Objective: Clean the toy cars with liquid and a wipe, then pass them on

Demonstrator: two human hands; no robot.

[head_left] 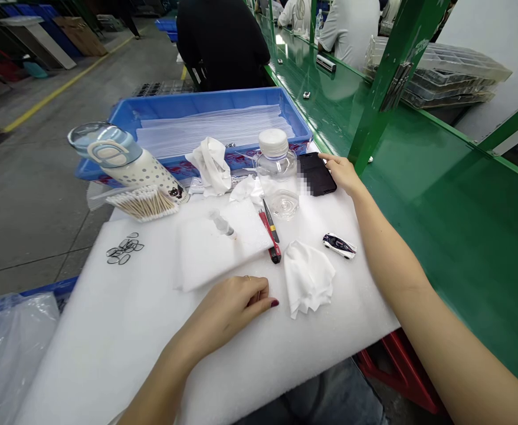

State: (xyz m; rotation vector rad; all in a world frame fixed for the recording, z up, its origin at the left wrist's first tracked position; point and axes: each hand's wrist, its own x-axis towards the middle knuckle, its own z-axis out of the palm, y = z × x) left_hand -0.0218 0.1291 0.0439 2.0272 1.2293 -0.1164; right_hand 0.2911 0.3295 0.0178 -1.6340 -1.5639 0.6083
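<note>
My right hand is stretched out to a black phone lying on the white foam sheet. Its index finger is extended over the phone's upper right corner, without gripping it. On the foam near me rests my left hand, fingers loosely curled, with nothing visible in them. Right of it lie a crumpled white cloth and a small white and dark toy car. Beyond it are a foam block, black tweezers and a red and black tool.
A clear jar with a white lid, a spotted bottle, cotton swabs and black rings share the foam. Behind stands a blue crate. At right runs a green bench with a post. A person in black sits ahead.
</note>
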